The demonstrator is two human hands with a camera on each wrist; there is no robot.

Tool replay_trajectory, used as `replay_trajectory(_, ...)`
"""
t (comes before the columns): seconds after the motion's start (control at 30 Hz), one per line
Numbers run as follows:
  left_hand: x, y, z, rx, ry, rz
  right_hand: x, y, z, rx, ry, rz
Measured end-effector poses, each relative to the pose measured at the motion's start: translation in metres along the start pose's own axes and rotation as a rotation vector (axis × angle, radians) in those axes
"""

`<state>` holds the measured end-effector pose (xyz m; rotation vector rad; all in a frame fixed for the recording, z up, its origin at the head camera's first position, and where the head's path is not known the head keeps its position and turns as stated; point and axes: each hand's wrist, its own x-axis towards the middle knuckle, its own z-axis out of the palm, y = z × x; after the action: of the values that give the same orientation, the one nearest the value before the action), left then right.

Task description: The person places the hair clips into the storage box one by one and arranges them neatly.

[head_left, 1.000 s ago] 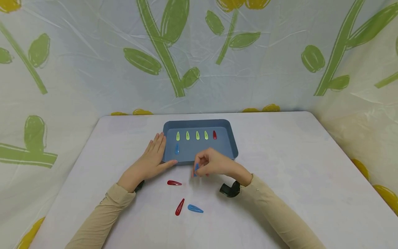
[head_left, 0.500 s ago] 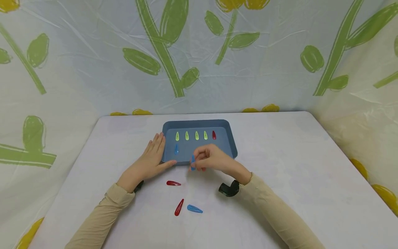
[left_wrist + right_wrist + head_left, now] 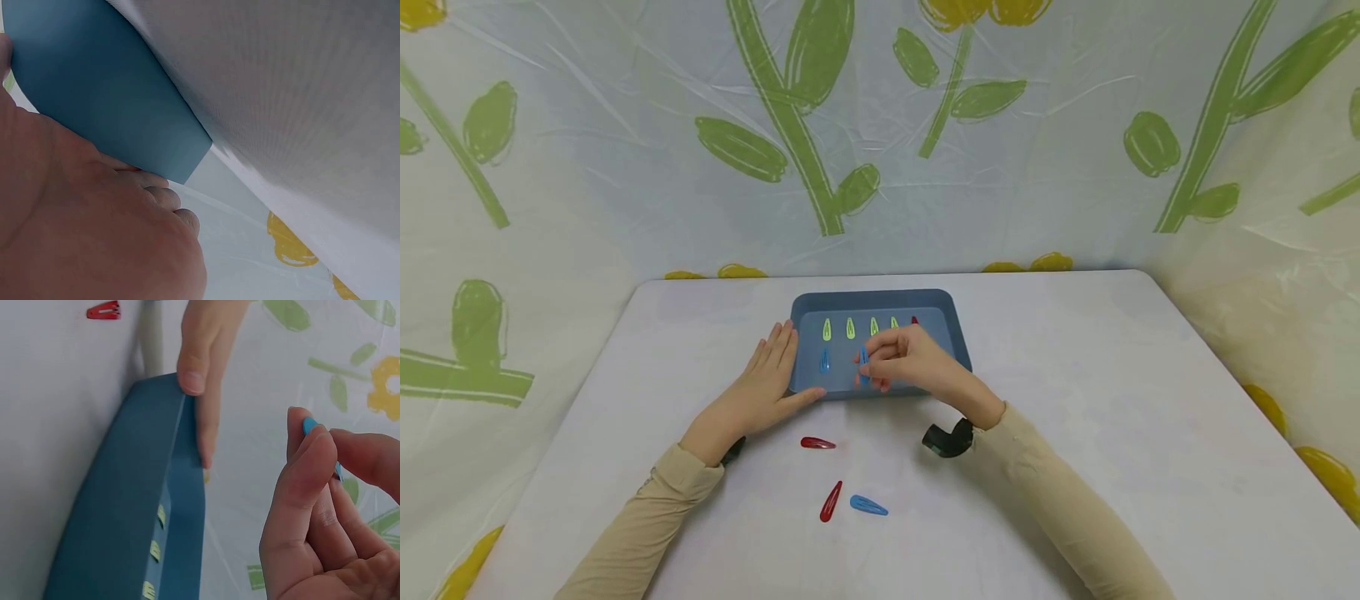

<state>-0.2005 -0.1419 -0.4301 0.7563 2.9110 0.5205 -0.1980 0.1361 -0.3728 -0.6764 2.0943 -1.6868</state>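
My right hand (image 3: 917, 360) pinches a blue snap hair clip (image 3: 863, 363) above the front part of a blue-grey tray (image 3: 961, 337). In the right wrist view the same blue clip (image 3: 308, 425) shows between thumb and fingers. My left hand (image 3: 756, 392) rests with straight fingers along the tray's left side, thumb on the front rim. Inside the tray, several yellow-green clips (image 3: 850, 327) stand in a back row. A red clip (image 3: 914, 320) at that row's right end is partly hidden by my right hand. Another blue clip (image 3: 825, 360) lies in front of the leftmost yellow-green one.
On the white table (image 3: 1075, 375) in front of the tray lie a red clip (image 3: 817, 442), a second red clip (image 3: 831, 501) and a blue clip (image 3: 869, 505). A curtain with printed leaves (image 3: 741, 148) hangs behind the table.
My right hand has moved from the tray's front edge forward over the tray, carrying the blue hair clip. It now partly covers the right end of the back row. The left hand has stayed put.
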Motion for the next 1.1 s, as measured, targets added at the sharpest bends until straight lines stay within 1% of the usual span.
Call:
replay_trajectory(0.17, 0.000, -0.001, 0.000, 0.000, -0.019, -0.007, 0.006, -0.004, -0.003, 0.012, 0.049, 0.016)
replay_trajectory(0.23, 0.001, -0.001, 0.000, -0.001, -0.018, -0.006, 0.008, -0.005, -0.003, 0.019, 0.068, 0.028)
replay_trajectory(0.47, 0.001, -0.001, 0.001, -0.002, -0.027, -0.011, 0.018, -0.006, -0.004, 0.050, 0.138, 0.036)
replay_trajectory(0.63, 0.001, -0.002, 0.001, -0.001, -0.024, -0.011, 0.026, -0.005, -0.003, 0.062, 0.204, 0.071)
replay_trajectory(0.73, 0.001, -0.003, 0.002, -0.003, -0.023, -0.009, 0.032, -0.003, -0.003, 0.071, 0.243, 0.106)
replay_trajectory(0.87, 0.001, -0.003, 0.002, -0.003, -0.019, -0.004, 0.039, -0.001, -0.004, 0.108, 0.251, 0.157)
replay_trajectory(1.0, 0.001, -0.004, 0.002, -0.001, -0.017, -0.001, 0.047, 0.001, -0.006, 0.140, 0.230, 0.209)
replay_trajectory(1.1, 0.001, -0.003, 0.002, 0.000, -0.019, -0.002, 0.052, 0.002, -0.008, 0.142, 0.215, 0.248)
